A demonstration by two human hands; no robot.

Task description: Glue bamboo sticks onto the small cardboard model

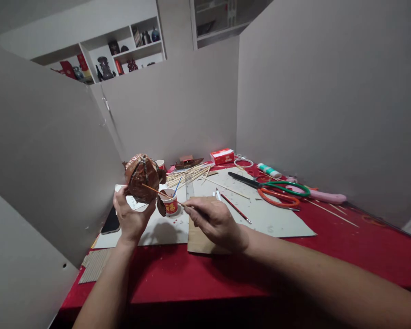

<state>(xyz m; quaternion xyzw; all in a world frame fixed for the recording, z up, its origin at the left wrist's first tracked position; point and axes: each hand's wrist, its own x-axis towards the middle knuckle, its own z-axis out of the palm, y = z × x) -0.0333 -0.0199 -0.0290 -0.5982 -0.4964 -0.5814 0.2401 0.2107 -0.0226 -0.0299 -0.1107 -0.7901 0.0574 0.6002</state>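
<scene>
Plain pale-grey flat partition walls (pixel 329 100) around red-covered table (pixel 178 278); white compartmented shelf (pixel 137 49) with dark ornaments (pixel 105 68) visible above; light dim.

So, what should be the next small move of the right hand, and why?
Perhaps the right hand should draw the thin stick slightly along the brown object: the stick's tip appears at its surface, though contact is hard to confirm, and the left hand supports the object from below.
</scene>
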